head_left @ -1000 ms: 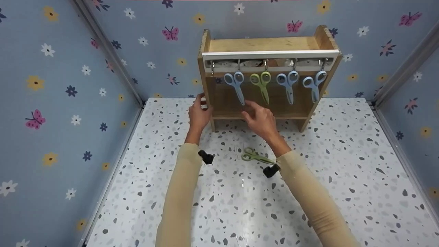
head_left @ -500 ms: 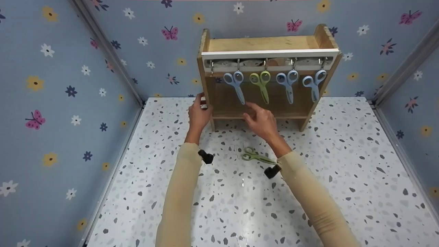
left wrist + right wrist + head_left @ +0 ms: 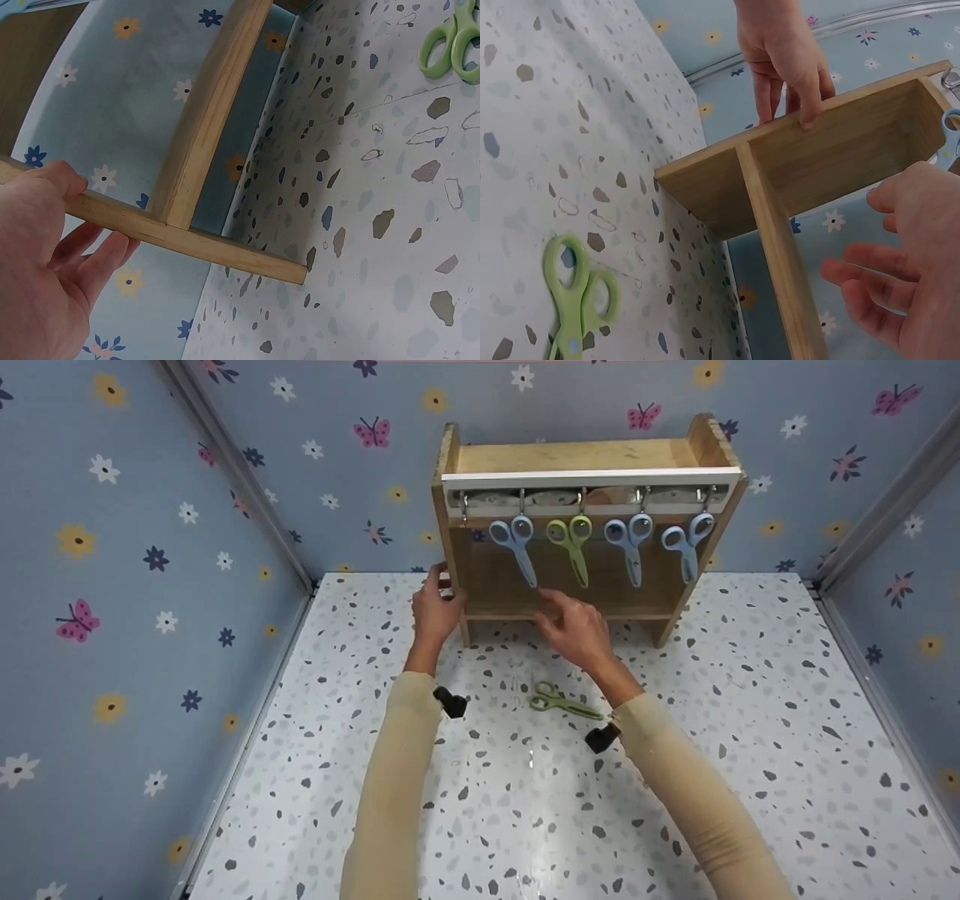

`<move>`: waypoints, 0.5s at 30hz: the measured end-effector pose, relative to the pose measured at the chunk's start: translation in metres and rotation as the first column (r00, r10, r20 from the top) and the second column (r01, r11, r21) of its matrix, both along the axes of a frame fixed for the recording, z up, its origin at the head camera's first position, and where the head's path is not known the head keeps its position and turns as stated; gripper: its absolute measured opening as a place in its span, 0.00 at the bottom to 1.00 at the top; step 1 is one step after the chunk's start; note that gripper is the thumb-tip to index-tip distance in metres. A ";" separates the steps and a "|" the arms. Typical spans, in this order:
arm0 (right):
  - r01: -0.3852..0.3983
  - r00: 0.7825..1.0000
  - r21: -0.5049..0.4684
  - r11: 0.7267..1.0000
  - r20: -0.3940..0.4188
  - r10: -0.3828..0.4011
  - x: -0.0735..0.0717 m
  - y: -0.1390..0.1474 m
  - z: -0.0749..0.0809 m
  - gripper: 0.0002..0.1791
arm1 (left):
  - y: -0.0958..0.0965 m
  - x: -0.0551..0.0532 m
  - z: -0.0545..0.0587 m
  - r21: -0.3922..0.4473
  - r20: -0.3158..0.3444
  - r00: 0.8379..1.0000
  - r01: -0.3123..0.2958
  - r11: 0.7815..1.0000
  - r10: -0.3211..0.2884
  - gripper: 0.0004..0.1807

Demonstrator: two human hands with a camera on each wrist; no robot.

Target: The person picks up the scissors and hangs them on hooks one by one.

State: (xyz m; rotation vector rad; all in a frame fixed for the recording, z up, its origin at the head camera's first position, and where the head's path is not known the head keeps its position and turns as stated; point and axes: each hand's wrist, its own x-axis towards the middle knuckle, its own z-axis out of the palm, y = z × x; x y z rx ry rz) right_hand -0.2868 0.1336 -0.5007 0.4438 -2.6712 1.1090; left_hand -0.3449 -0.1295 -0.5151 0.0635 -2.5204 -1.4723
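Observation:
In the head view, a small wooden shelf stands upright at the back wall. My left hand grips the edge of its left side panel, thumb on one face and fingers on the other, as the left wrist view confirms. Before the shelf, my right hand hovers with loosely bent fingers and nothing in them. Just above those fingertips hangs a pair of blue scissors. To its right hang green scissors, then blue scissors and another blue pair, all by a handle loop.
The scissors hang from hooks on a white-edged rail; the leftmost hook is bare. Green scissors lie on the speckled tabletop near my right wrist. Flowered panels enclose the table at the back and sides.
My right hand has drawn slightly down and to the right, away from the tip of the leftmost blue scissors. My left hand has stayed on the shelf's side panel.

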 end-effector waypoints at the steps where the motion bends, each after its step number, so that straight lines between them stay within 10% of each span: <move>1: -0.004 1.000 0.007 1.000 0.001 0.004 0.000 0.001 -0.001 0.26 | 0.000 0.000 0.000 -0.002 0.001 1.000 0.000 1.000 0.000 0.31; 15: -0.026 0.999 0.098 0.995 0.033 0.023 0.003 0.014 -0.011 0.26 | -0.001 -0.002 0.000 0.001 -0.007 1.000 0.003 1.000 -0.003 0.31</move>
